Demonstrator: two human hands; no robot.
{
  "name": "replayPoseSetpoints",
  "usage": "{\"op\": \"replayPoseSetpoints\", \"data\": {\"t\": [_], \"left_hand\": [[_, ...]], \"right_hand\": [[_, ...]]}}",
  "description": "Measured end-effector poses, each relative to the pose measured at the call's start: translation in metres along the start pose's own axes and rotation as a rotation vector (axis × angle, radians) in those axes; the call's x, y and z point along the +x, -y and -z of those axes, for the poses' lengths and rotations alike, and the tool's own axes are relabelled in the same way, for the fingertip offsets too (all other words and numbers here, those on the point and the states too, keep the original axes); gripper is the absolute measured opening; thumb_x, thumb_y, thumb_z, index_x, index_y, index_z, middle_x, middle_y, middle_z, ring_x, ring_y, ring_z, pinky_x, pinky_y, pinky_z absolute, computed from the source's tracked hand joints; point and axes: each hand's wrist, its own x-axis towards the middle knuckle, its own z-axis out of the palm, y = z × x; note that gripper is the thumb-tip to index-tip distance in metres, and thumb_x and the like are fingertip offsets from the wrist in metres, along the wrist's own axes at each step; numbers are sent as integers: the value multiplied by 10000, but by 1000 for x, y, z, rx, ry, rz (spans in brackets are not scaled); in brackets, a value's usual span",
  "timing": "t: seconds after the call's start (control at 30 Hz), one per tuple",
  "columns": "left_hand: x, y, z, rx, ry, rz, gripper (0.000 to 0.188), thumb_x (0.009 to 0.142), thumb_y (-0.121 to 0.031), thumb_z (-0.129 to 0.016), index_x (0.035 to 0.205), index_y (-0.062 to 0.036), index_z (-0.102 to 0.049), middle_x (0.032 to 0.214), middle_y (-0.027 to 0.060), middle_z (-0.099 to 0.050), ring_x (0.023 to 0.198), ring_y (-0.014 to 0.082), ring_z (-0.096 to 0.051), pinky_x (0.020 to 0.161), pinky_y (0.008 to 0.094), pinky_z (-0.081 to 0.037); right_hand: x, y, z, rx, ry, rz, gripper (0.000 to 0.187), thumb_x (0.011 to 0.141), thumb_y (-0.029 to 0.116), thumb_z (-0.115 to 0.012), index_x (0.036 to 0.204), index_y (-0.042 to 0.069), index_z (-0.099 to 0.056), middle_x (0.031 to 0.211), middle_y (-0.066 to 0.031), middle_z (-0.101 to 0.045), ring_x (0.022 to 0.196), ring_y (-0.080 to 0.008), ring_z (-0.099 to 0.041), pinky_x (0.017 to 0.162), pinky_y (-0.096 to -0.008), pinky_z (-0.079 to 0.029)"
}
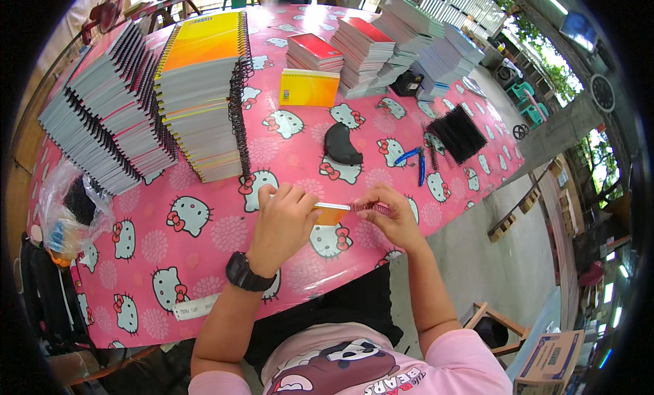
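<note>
My left hand (285,221) is closed around a small notebook (330,216) with an orange-yellow cover, held upright just above the pink table. Its white page edge faces up. My right hand (394,221) pinches a dark red spiral coil (372,207) at the right end of the notebook's edge. How far the coil runs into the holes is too small to tell. Beyond my hands lies a black curved object (342,145). Blue-handled pliers (411,161) rest to the right, beside a bundle of black spiral coils (458,134).
Tall stacks of spiral-bound notebooks (201,102) stand at the left. Loose small notebooks, one yellow (308,88), and stacks of unbound pads (361,57) sit at the back. A plastic bag (75,211) lies at the left edge, a white ruler-like strip (195,308) near the front.
</note>
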Motion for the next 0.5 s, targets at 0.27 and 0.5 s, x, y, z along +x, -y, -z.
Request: {"op": "replayPoseSetpoints", "data": {"t": [0.27,0.5], "left_hand": [[1,-5,2,-13,-23,-1,152,731,-182,-655,828,-90,-583,784,44,-538,802,227,-508,770,401,-324],[-5,-24,-16,-130,-35,-147,215,717,-226,-670,855,-85,-583,816,60,-566,814,248,-536,727,384,-390]], "right_hand": [[4,27,5,77,96,-320,222,887,115,-540,1093,34,-559,746,-44,-549,705,-101,-529,617,-258,-436],[18,12,9,64,262,-346,306,917,126,-494,1221,89,-482,714,-11,-522,640,-76,-491,571,-241,-428]]}}
